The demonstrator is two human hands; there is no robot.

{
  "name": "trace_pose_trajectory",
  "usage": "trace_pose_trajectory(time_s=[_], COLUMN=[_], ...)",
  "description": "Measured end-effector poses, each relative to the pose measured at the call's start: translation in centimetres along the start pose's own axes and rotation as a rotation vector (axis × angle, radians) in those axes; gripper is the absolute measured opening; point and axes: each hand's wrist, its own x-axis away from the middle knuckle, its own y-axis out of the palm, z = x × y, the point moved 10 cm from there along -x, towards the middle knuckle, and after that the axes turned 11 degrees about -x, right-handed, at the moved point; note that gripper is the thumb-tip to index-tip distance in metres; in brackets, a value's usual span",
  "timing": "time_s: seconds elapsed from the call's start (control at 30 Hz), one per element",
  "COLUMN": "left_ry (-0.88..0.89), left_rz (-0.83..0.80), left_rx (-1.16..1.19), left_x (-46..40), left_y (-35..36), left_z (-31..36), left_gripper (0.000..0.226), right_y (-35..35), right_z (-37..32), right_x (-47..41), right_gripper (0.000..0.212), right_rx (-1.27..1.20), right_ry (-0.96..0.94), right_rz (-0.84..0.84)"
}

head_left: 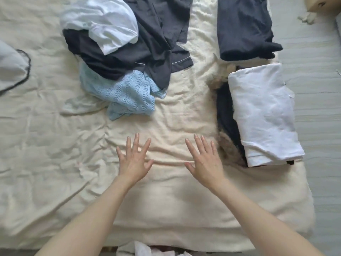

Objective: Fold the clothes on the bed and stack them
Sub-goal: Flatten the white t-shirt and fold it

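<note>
A loose heap of clothes lies at the far middle of the cream bed (55,145): a white garment (108,23) on top, dark navy garments (147,43) under it, and a light blue knitted top (125,95) at the near side. On the right a folded white garment (262,111) lies on a dark folded piece (227,115). Beyond it sits a folded navy garment (243,28). My left hand (134,159) and my right hand (204,159) hover with fingers spread over the bare sheet, holding nothing.
A grey cushion with dark trim (11,69) lies at the left edge. The bed's right edge borders a grey floor (317,108). A cardboard box corner (324,6) shows at the top right. Some crumpled cloth (147,251) lies below the bed's near edge.
</note>
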Motion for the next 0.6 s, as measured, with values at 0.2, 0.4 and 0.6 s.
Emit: trace_pose_trajectory(time_s=[0.2, 0.4, 0.6], left_ry=[-0.071, -0.072, -0.034], left_rz=[-0.129, -0.192, -0.232], left_rx=[0.000, 0.155, 0.200], left_x=[-3.1, -7.9, -10.1], left_y=[3.8, 3.9, 6.7], left_z=[-8.4, -12.6, -12.7], left_gripper=[0.096, 0.113, 0.121], right_y=[2.6, -1.8, -5.2], right_z=[-5.3, -11.3, -14.0], right_x=[-5.7, -14.1, -21.2], right_gripper=[0.072, 0.069, 0.068], right_rx=[0.033, -0.011, -0.274], right_ry=[-0.016, -0.103, -0.032], right_rz=[-0.057, 0.113, 0.310])
